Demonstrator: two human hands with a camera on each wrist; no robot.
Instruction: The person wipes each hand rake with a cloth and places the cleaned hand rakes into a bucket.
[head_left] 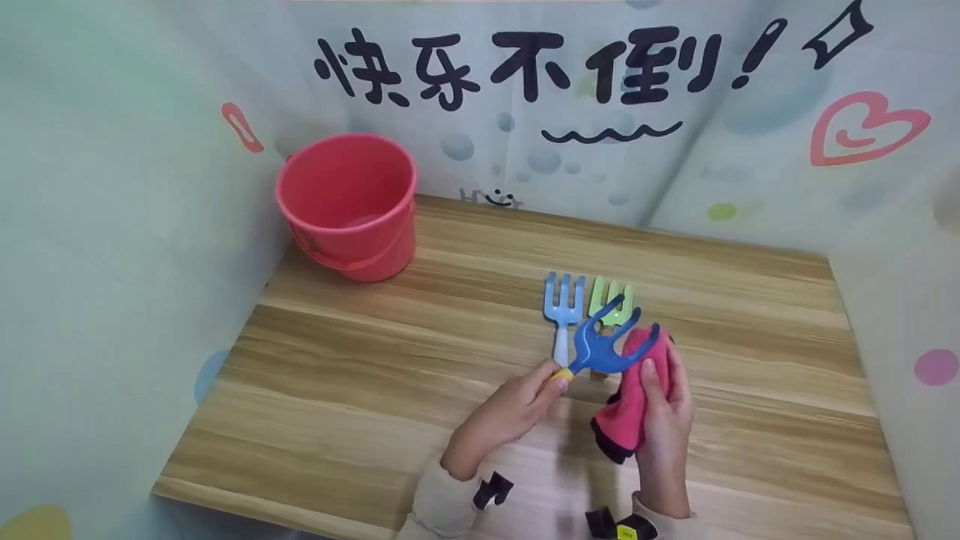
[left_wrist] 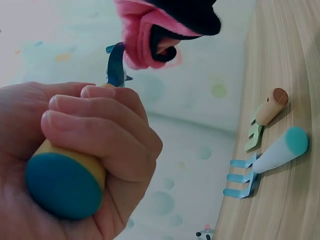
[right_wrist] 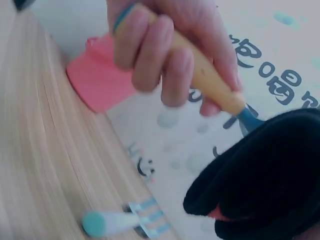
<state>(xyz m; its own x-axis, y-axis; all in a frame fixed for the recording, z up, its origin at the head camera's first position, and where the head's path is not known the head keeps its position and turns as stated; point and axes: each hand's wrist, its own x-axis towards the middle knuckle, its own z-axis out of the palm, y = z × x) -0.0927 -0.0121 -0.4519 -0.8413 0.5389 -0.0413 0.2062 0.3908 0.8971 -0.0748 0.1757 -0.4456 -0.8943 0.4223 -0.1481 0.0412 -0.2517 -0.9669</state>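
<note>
My left hand [head_left: 510, 409] grips a blue hand rake [head_left: 592, 352] by its yellow handle [right_wrist: 200, 75], the tines pointing up and away. A bundled pink cloth with black edging [head_left: 621, 424] is held in my right hand [head_left: 671, 420], thumb along its near side. One rake tine overlaps the top of the cloth in the head view. Folds of pink and black show in the left wrist view; black fabric fills the lower right of the right wrist view. On the table behind the rake lie a light blue fork [head_left: 562, 311] and a green fork [head_left: 616, 319], partly hidden.
A pink bucket [head_left: 394, 247] stands at the table's back left corner, its handle hanging down in front. Printed curtains [head_left: 465, 150] enclose the wooden table [head_left: 360, 375] at the back and on both sides. The table's front edge shows at lower left.
</note>
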